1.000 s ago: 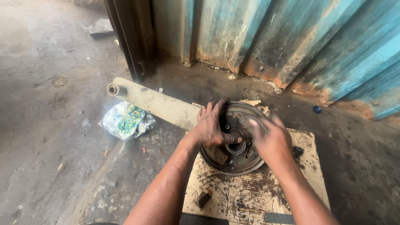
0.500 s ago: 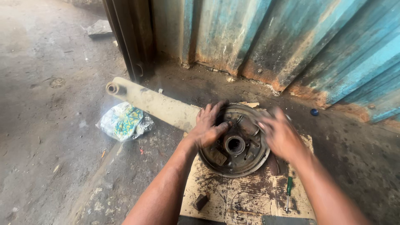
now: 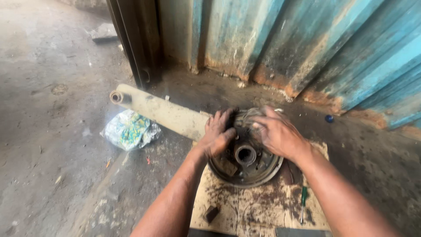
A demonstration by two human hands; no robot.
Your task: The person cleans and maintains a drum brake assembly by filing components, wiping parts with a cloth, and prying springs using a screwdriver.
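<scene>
Your left hand point(image 3: 218, 135) lies flat on the rim of the greasy round brake plate point(image 3: 245, 163), fingers spread, gripping nothing. Your right hand point(image 3: 276, 134) curls over the far edge; what it pinches, cannot tell. Plate sits on stained cardboard point(image 3: 258, 210), joined to the pale arm point(image 3: 162, 109). Risk: oily fingers may slip; screwdriver point(image 3: 302, 202) lies near your forearm.

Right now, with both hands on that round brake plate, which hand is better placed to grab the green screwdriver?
Probably the right hand: the green screwdriver lies on the cardboard on that side, beside the right forearm. The left hand rests on the brake plate at its far edge.
</scene>
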